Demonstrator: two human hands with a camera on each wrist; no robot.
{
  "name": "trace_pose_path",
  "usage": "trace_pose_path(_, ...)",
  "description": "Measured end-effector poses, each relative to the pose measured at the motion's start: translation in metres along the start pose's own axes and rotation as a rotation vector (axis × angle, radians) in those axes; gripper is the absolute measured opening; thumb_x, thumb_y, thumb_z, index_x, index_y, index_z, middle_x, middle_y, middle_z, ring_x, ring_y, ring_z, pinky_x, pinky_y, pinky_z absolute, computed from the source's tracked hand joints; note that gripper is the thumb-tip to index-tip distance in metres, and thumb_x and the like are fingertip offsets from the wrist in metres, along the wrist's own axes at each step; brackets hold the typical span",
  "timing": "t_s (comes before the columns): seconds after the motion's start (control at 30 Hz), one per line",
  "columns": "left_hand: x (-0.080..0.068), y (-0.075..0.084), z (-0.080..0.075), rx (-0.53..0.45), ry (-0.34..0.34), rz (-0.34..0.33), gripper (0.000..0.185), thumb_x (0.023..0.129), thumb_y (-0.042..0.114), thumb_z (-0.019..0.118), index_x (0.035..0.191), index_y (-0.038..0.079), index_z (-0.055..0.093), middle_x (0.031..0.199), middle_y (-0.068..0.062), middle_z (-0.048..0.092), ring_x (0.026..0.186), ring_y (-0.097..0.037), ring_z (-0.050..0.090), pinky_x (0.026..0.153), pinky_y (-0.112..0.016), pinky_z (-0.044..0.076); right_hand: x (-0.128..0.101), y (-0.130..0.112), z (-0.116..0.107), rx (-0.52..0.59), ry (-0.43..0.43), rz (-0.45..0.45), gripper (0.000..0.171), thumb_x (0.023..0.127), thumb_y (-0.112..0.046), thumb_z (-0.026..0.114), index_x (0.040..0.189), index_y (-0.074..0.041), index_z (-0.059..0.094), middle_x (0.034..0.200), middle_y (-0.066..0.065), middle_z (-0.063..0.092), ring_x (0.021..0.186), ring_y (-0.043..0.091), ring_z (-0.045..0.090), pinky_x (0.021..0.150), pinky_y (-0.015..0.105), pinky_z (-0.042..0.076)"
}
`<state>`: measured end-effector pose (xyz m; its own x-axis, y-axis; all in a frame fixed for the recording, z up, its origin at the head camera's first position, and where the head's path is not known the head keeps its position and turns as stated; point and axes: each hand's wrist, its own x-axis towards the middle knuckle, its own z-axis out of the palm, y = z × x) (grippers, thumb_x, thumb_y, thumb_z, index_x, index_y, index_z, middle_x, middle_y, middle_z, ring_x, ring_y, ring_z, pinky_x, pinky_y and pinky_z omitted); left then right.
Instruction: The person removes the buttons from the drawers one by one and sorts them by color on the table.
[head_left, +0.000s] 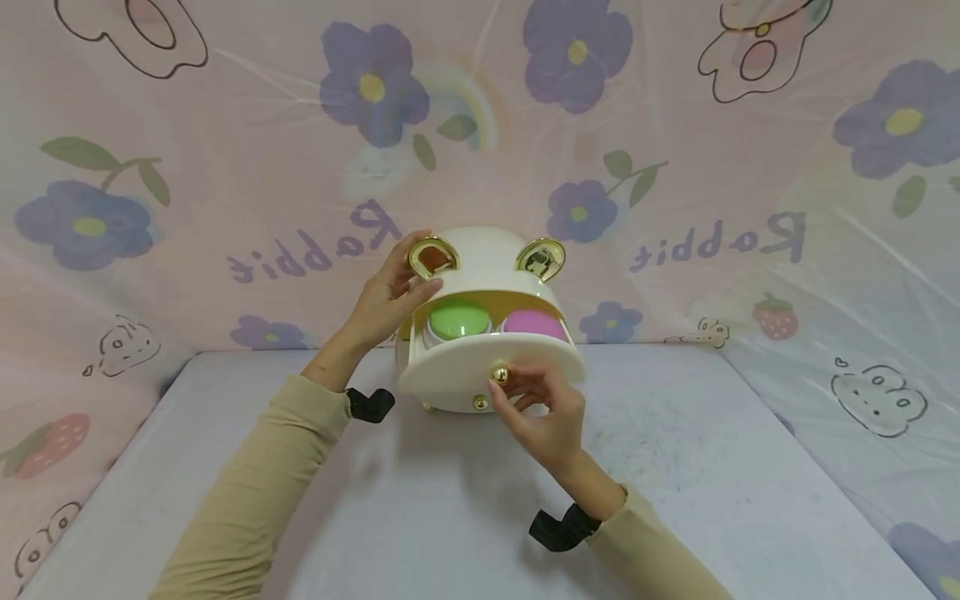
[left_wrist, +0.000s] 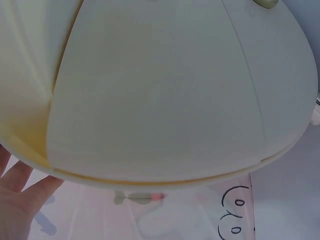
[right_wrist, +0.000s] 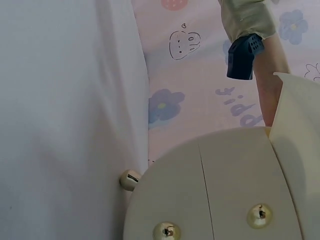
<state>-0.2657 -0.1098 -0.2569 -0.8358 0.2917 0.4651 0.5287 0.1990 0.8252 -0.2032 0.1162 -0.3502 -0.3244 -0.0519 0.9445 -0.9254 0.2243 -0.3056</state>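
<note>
A white bear-shaped box (head_left: 495, 250) with gold ears stands at the back of the table. Its upper compartment is open, showing a round green lid (head_left: 459, 319) and a round pink lid (head_left: 533, 324) inside. My left hand (head_left: 388, 293) grips the box by its left ear (head_left: 432, 258), thumb on the front and fingers behind. My right hand (head_left: 543, 412), fingers bent, is at the upper gold knob (head_left: 500, 373). In the right wrist view this knob (right_wrist: 260, 215) shows bare, with that hand outside the picture. A lower knob (head_left: 481, 402) sits below it.
The box stands on a white-covered table (head_left: 675, 467), close to a patterned cloth backdrop (head_left: 480, 175) with flowers and rabbits. More of this cloth hangs along both sides. Black wrist mounts (head_left: 566, 528) jut from the sleeves (head_left: 255, 492).
</note>
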Motion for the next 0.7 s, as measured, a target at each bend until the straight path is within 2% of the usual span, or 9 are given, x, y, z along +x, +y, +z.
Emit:
trace_pose_path(0.07, 0.000, -0.001, 0.000, -0.002, 0.000, 0.004, 0.065, 0.094, 0.008, 0.059, 0.150, 0.016, 0.027, 0.139, -0.021, 0.048, 0.134, -0.037, 0.042, 0.111, -0.059, 0.027, -0.001, -0.001, -0.002, -0.014, -0.016, -0.061, 0.029, 0.085, -0.019, 0.072, 0.091, 0.008, 0.061, 0.073, 0.014, 0.068, 0.055, 0.015, 0.065, 0.046, 0.018, 0.050)
trace_pose_path(0.17, 0.000, -0.002, 0.001, -0.007, -0.003, 0.012, 0.065, 0.094, 0.006, 0.058, 0.150, 0.015, 0.026, 0.139, -0.022, 0.048, 0.134, -0.037, 0.042, 0.111, -0.058, 0.028, -0.003, -0.002, -0.003, -0.029, -0.031, -0.146, 0.029, 0.086, -0.018, 0.071, 0.089, 0.009, 0.061, 0.072, 0.014, 0.066, 0.053, 0.015, 0.063, 0.046, 0.018, 0.050)
trace_pose_path(0.3, 0.001, -0.003, 0.001, -0.010, -0.010, 0.013, 0.065, 0.094, 0.005, 0.058, 0.150, 0.014, 0.025, 0.140, -0.022, 0.047, 0.135, -0.037, 0.041, 0.111, -0.056, 0.029, -0.005, -0.002, -0.004, -0.043, -0.031, -0.200, 0.027, 0.085, -0.015, 0.071, 0.088, 0.010, 0.061, 0.072, 0.015, 0.066, 0.051, 0.014, 0.062, 0.045, 0.017, 0.049)
trace_pose_path(0.4, 0.003, -0.008, 0.001, -0.013, -0.011, 0.013, 0.065, 0.095, 0.008, 0.058, 0.150, 0.017, 0.026, 0.140, -0.020, 0.047, 0.135, -0.036, 0.041, 0.112, -0.056, 0.028, -0.006, -0.002, -0.006, -0.054, -0.038, -0.207, 0.028, 0.086, -0.016, 0.071, 0.088, 0.010, 0.061, 0.072, 0.014, 0.066, 0.052, 0.015, 0.062, 0.045, 0.016, 0.049)
trace_pose_path(0.57, 0.008, -0.030, 0.000, -0.019, -0.002, 0.028, 0.066, 0.095, 0.015, 0.060, 0.150, 0.028, 0.027, 0.140, -0.014, 0.049, 0.135, -0.032, 0.042, 0.112, -0.057, 0.027, -0.003, -0.001, -0.013, -0.007, -0.052, -0.163, 0.030, 0.086, -0.020, 0.072, 0.087, 0.009, 0.061, 0.069, 0.013, 0.066, 0.051, 0.012, 0.061, 0.045, 0.017, 0.049)
trace_pose_path(0.7, 0.011, -0.034, -0.001, -0.018, 0.002, 0.023, 0.067, 0.094, 0.016, 0.061, 0.150, 0.031, 0.027, 0.142, -0.013, 0.048, 0.136, -0.032, 0.041, 0.112, -0.057, 0.027, 0.007, -0.003, -0.023, 0.045, 0.008, -0.101, 0.032, 0.086, -0.019, 0.071, 0.084, 0.011, 0.060, 0.064, 0.014, 0.064, 0.048, 0.009, 0.059, 0.045, 0.016, 0.049)
